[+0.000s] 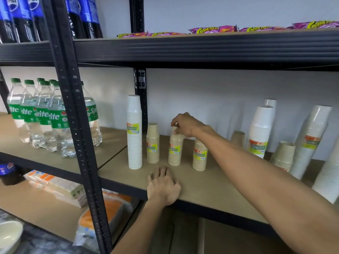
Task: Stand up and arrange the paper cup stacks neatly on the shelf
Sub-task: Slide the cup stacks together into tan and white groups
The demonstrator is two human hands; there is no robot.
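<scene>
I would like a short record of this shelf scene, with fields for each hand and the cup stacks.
right hand: fingers on top of middle beige cup stack
left hand: flat on shelf board, holds nothing
upright at left: tall white stack, three beige stacks
at right: white stacks leaning

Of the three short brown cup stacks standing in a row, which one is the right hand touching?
The middle brown stack: the right hand grips its top. The brown stacks on either side stand untouched.
</scene>
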